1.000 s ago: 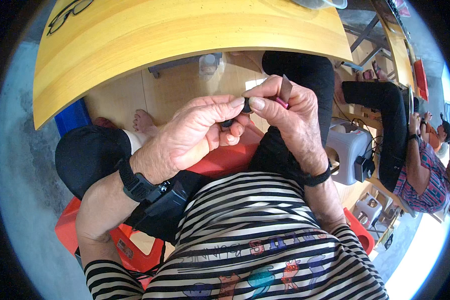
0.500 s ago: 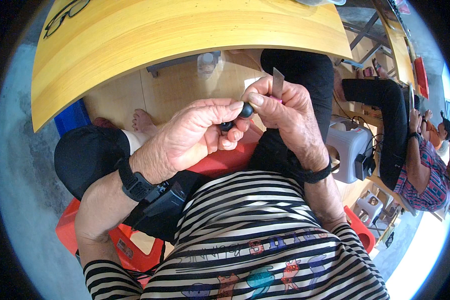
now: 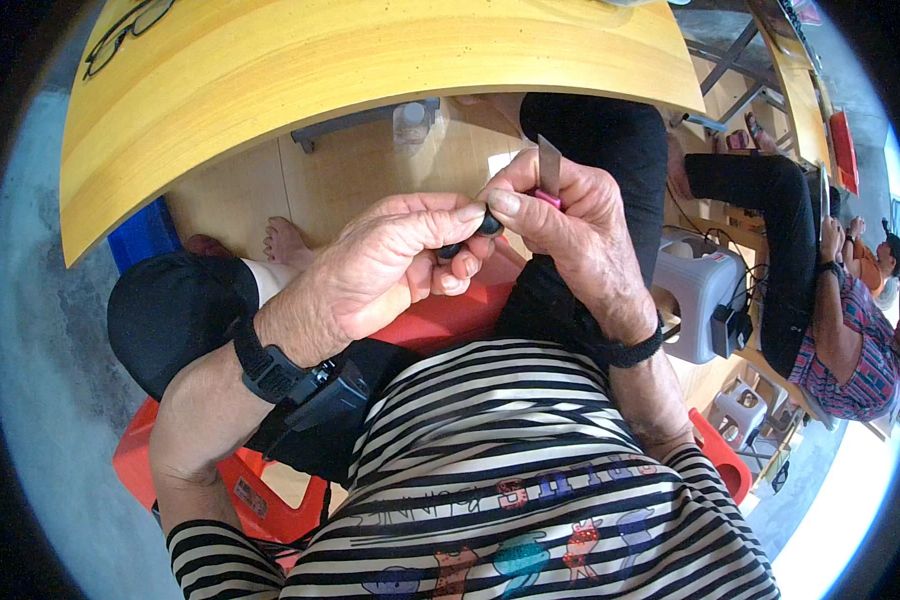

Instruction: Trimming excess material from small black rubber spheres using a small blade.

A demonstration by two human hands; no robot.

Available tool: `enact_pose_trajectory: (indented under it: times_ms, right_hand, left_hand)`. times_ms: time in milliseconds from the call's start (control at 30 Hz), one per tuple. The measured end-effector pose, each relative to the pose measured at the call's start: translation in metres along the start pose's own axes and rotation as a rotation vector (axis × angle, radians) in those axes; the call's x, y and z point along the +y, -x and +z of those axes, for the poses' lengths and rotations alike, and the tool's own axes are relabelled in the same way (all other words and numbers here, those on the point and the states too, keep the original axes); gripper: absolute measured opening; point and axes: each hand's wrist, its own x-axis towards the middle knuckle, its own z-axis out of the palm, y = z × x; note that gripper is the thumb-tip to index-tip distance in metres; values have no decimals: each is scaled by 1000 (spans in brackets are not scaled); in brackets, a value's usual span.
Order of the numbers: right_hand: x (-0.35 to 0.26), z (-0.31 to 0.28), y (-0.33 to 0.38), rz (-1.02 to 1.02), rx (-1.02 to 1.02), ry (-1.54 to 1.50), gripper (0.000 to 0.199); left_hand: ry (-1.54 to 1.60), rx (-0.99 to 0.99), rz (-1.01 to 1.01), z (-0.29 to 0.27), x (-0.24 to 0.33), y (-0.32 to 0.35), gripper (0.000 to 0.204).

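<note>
A black rounded piece (image 3: 489, 226) is held at the centre of the scene, above the lap and on the near side of the yellow wooden desk (image 3: 370, 60). It is gripped by the thumb and fingers of the left hand (image 3: 395, 255), which is closed narrowly. A second black piece (image 3: 451, 251) is seen just to the left, between the same thumb and the curled fingers; whether the two are joined cannot be told.

By the right hand (image 3: 570, 215), also closed narrowly, a small knife (image 3: 549, 168) is held with its pink handle mostly hidden in the grip and its blade pointed toward the far side. The tip of the right thumb is placed close against the first black piece; whether it is touched cannot be told for certain.

Black bands are worn on both wrists. A red seat (image 3: 460, 318) is partly seen between the thighs, beneath the hands. At the far left of the desk, eyeglasses (image 3: 125, 38) are laid. To the right, a grey plastic stool (image 3: 698, 300) is placed on the floor, and beyond it a co-worker (image 3: 848, 345) in a patterned shirt is seated.
</note>
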Motion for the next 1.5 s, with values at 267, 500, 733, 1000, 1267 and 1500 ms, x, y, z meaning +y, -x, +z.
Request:
enact_pose_trajectory:
  times_ms: [267, 500, 733, 1000, 1267, 1500]
  right_hand:
    - [1, 2, 3, 60, 28, -99, 15]
    - [-2, -15, 15, 22, 121, 38, 29]
    - [4, -13, 35, -65, 120, 276, 45]
    - [-1, -6, 41, -220, 70, 526, 21]
    - [-2, 5, 35, -362, 68, 618, 12]
    - [1, 5, 32, -394, 83, 641, 10]
  left_hand:
    - [26, -60, 9, -4, 0, -2, 19]
    - [-26, -38, 45, 3, 2, 1, 19]
    - [-66, 11, 69, 6, 4, 3, 19]
    - [-112, -10, 99, 3, 2, 0, 20]
    - [-144, 16, 100, 8, 3, 1, 20]
    - [-137, 17, 96, 7, 2, 1, 21]
